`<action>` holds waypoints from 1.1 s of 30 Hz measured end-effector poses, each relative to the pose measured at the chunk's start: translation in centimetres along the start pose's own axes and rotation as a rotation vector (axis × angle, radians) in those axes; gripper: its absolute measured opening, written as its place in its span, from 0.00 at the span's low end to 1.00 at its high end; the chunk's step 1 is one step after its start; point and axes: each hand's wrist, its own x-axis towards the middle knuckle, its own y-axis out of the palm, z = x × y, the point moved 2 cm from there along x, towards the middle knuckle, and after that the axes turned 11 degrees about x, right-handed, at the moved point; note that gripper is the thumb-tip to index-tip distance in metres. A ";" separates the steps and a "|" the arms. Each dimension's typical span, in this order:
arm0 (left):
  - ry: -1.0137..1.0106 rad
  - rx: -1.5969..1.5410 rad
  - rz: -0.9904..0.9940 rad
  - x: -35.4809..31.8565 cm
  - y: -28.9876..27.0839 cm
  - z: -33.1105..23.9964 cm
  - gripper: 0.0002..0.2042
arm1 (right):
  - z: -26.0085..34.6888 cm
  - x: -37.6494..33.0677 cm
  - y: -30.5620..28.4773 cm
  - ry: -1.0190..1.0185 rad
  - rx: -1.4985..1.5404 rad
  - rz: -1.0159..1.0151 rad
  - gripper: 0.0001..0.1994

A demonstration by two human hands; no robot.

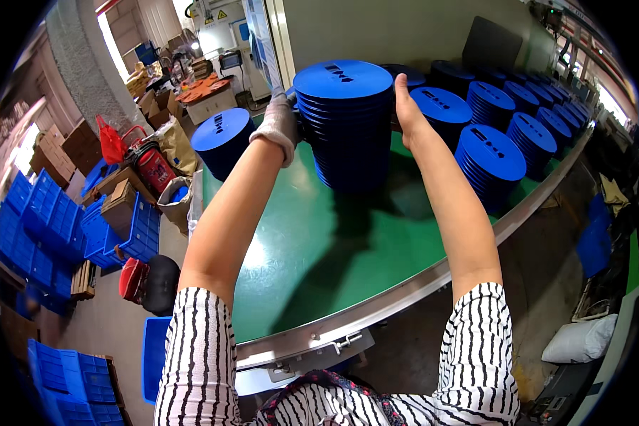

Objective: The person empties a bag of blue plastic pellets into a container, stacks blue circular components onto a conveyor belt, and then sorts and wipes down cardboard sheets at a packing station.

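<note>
We clamp a tall stack of blue discs (344,128) between both hands: the left hand (280,122), in a light work glove, presses flat against the stack's left side, and the bare right hand (407,106) presses against its right side, fingers extended upward along the edge. Neither grip closes around anything; both hands are open and hold the stack by side pressure. The stack stands upright over the green tabletop (319,248), toward its far middle; whether its base touches the surface we cannot tell. The top disc shows small slots. Just left of the stack, a second blue stack (221,138) sits at the tabletop's left edge. To the right, several rows of similar blue stacks (491,153) fill the far right of the tabletop. Blue crates (35,234) and cardboard boxes (117,195) stand on the floor at left.
</note>
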 end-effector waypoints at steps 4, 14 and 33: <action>0.145 0.236 -0.008 5.7 -7.8 3.7 0.36 | -5.1 3.5 -2.7 0.068 -0.018 -0.224 0.45; -0.507 -1.086 1.041 3.9 -4.4 7.6 0.26 | -9.3 3.7 -2.3 0.219 0.349 0.112 0.40; 0.161 -0.073 0.101 -33.0 -11.0 2.3 0.20 | -8.4 -27.4 16.3 0.190 0.389 0.496 0.41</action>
